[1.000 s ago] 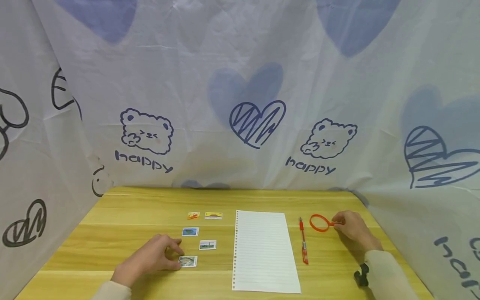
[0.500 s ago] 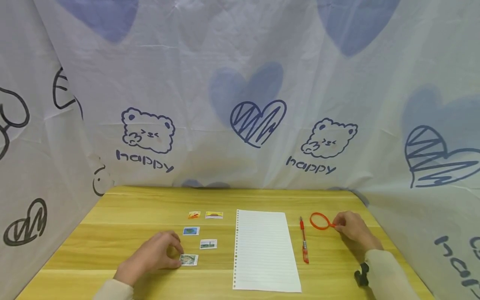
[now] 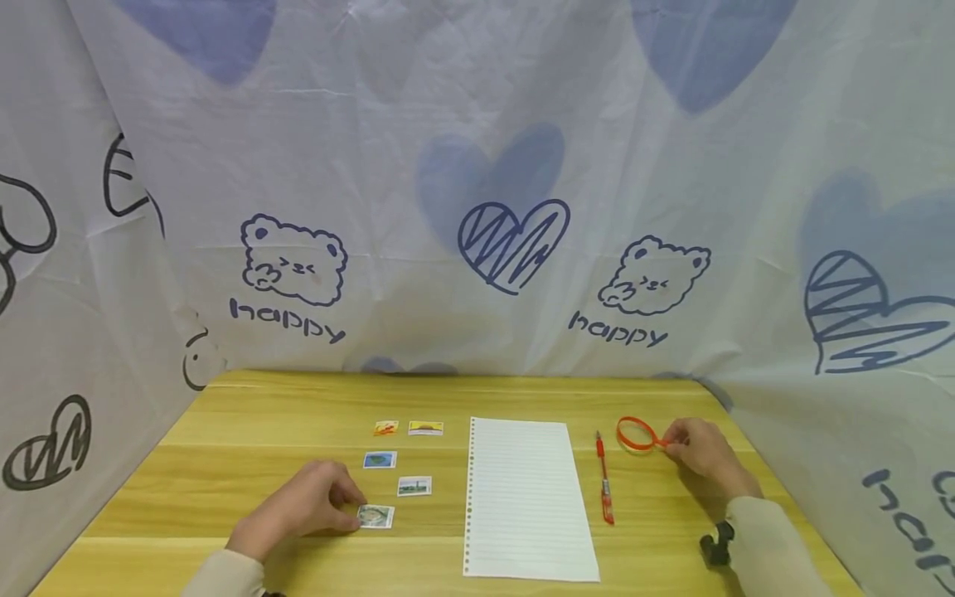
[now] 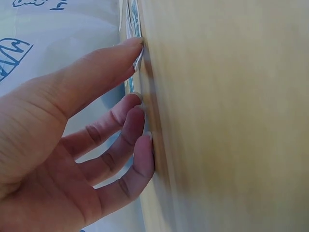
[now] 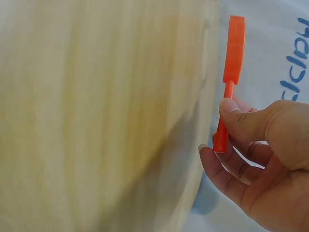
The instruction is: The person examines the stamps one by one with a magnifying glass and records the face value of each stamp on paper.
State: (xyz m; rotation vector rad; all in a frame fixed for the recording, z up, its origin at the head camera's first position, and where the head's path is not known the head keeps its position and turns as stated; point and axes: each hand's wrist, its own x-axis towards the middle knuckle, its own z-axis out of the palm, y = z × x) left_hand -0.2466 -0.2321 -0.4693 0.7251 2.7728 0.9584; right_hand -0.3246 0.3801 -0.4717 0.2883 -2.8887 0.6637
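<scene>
While red plastic hoop (image 5: 234,50) in right fingers' (image 5: 222,175) pinch, parted left fingers (image 4: 143,160) at stamp (image 3: 377,517).

Pale sheeting (image 3: 403,182) printed with hearts (image 3: 488,236), bears (image 3: 298,278) and "happy" surrounds the wood-grain table (image 3: 246,464) on three sides.

Print on the stamps (image 3: 414,487) beside the left hand (image 3: 300,507) is too small to read. The right hand (image 3: 703,449) hides the near end of the magnifier (image 5: 234,52) in the head view. Behind both hands, the sleeves (image 3: 776,543) run off the lower edge.
</scene>
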